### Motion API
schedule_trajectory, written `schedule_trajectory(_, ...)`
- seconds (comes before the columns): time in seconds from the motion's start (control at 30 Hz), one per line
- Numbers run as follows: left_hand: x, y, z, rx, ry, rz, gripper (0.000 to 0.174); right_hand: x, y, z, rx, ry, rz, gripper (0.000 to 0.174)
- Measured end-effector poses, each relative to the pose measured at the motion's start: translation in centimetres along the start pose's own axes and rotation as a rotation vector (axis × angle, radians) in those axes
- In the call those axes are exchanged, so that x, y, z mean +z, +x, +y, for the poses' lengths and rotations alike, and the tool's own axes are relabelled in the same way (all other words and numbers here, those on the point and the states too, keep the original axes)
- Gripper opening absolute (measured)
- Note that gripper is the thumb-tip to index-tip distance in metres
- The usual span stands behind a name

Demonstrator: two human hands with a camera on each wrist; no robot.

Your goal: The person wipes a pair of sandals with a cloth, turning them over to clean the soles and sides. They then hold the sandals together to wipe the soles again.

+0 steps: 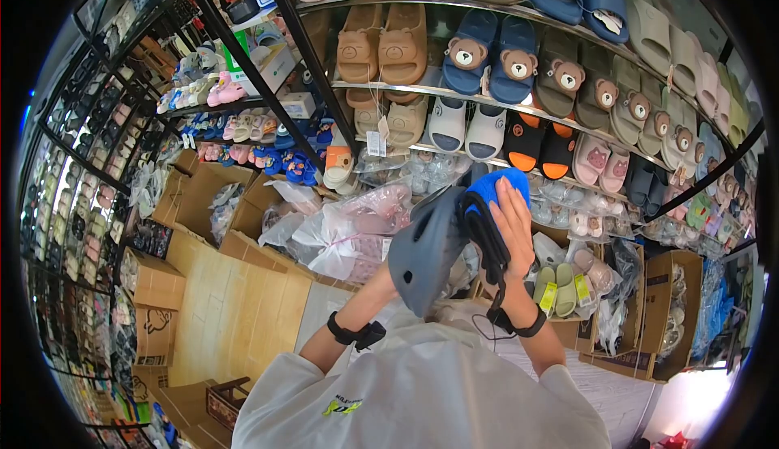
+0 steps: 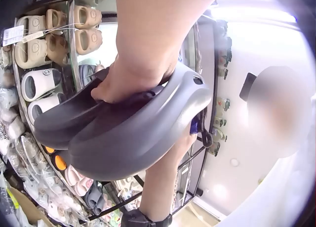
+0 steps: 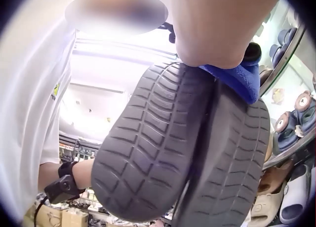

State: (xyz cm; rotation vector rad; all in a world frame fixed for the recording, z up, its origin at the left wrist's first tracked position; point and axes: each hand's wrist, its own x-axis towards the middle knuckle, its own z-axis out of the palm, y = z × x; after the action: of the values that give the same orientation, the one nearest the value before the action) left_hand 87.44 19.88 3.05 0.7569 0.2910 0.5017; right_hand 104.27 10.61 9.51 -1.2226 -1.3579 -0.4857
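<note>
A pair of dark grey clogs is held up in front of my chest, close against each other. Their grooved black soles fill much of the right wrist view. My left hand grips the pair at the foot openings, its fingertips hidden inside; in the head view the clogs cover most of it. On the sole side, my right hand lies with straight fingers over a blue cloth, pressing it to one end of the clogs. The cloth also shows in the right wrist view beneath this hand.
Racks of slippers rise ahead, with bear-faced pairs on a middle shelf. Bagged shoes and open cardboard boxes sit below the racks. Pale green slippers lie to the right. Another tall shoe rack stands at left.
</note>
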Motion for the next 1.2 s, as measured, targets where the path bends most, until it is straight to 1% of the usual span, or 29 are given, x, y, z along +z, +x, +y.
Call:
schedule_trajectory(0.03, 0.4, 0.2, -0.1, 0.018, 0.033, 0.043, 0.053, -0.3, -0.2, -0.3, 0.002, 0.002, -0.027, 0.040)
schedule_trajectory(0.13, 0.4, 0.1, -0.5, 0.062, 0.049, 0.063, 0.051, -0.9, -1.2, -1.4, -0.127, 0.064, -0.108, 0.040)
schedule_trajectory(0.17, -0.1, 0.1, -1.0, -0.062, -0.032, 0.210, 0.049, -1.1, -1.9, -1.7, -0.142, 0.072, -0.152, 0.041)
schedule_trajectory(0.2, -0.8, 0.2, -1.4, -0.102, -0.081, 0.256, 0.048, -0.9, -2.7, -1.8, -0.182, 0.061, -0.163, 0.039)
schedule_trajectory(0.23, -1.4, 0.1, -1.6, -0.111, -0.114, 0.253, 0.048, -0.7, -3.4, -2.0, -0.224, 0.060, -0.179, 0.039)
schedule_trajectory(0.27, -1.9, 0.0, -1.9, -0.092, -0.148, 0.208, 0.048, -0.5, -4.0, -2.1, -0.266, 0.059, -0.196, 0.039)
schedule_trajectory(0.33, -2.7, 0.0, -2.1, -0.063, -0.189, 0.167, 0.047, 0.3, -5.9, -1.8, -0.313, 0.091, -0.179, 0.038)
schedule_trajectory(0.37, -3.0, 0.0, -2.0, -0.048, -0.207, 0.147, 0.047, 0.7, -7.0, -1.5, -0.309, 0.117, -0.158, 0.039)
schedule_trajectory(0.47, -3.5, 0.0, -1.8, -0.022, -0.251, 0.112, 0.046, 0.9, -9.1, -0.5, -0.307, 0.129, -0.191, 0.039)
schedule_trajectory(0.57, -3.8, -0.2, -1.3, -0.015, -0.286, 0.086, 0.045, 0.2, -8.7, -0.1, -0.351, 0.046, -0.278, 0.038)
schedule_trajectory(0.67, -3.9, -0.3, -1.3, -0.023, -0.302, 0.061, 0.045, -0.5, -7.7, 0.9, -0.478, -0.009, -0.285, 0.037)
schedule_trajectory(0.77, -4.0, 0.0, -1.5, -0.039, -0.295, 0.021, 0.044, -1.2, -6.5, 1.8, -0.507, -0.101, -0.285, 0.034)
schedule_trajectory(0.87, -3.5, 0.3, -1.8, -0.042, -0.250, -0.036, 0.043, -1.7, -5.6, 3.1, -0.428, -0.181, -0.263, 0.033)
schedule_trajectory(1.0, -2.4, 0.9, -1.5, -0.026, -0.151, -0.090, 0.042, -1.9, -2.8, 2.7, -0.248, -0.236, -0.182, 0.032)
schedule_trajectory(1.1, -1.4, 1.1, -1.2, -0.002, -0.060, -0.047, 0.042, -1.3, -1.6, 3.0, -0.147, -0.229, -0.101, 0.033)
schedule_trajectory(1.13, -1.0, 1.1, -1.2, -0.003, -0.015, 0.016, 0.041, -1.3, -1.0, 2.8, -0.109, -0.231, -0.073, 0.033)
schedule_trajectory(1.17, -1.1, 1.3, -1.3, -0.007, -0.004, 0.019, 0.040, -1.6, -0.3, 2.4, -0.064, -0.225, -0.098, 0.035)
schedule_trajectory(1.2, -1.3, 1.5, -1.4, -0.012, 0.008, 0.021, 0.040, -1.5, -0.3, 2.2, -0.020, -0.182, -0.065, 0.036)
